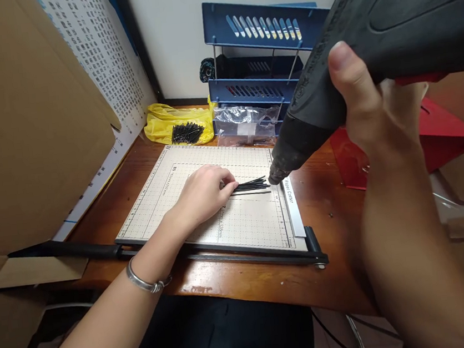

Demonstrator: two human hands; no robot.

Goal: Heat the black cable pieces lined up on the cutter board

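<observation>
A bundle of thin black strips [254, 185] fans out over the white gridded paper cutter board [246, 222]. My left hand [208, 192] pinches the bundle's left end between thumb and fingers, low over the board. At the upper right, my right hand [363, 92] grips a large black heat gun [318, 86], its thumb along the side and the other fingers mostly hidden behind the tool. The gun's nozzle points down and left, at the free right ends of the strips.
Behind the board lie a yellow bag [159, 123] with a pile of black pieces [188, 133] and a clear plastic bag [247, 122]. A blue rack [219, 24] stands behind. Cardboard [20, 120] rises at left; a red object [441, 133] lies right.
</observation>
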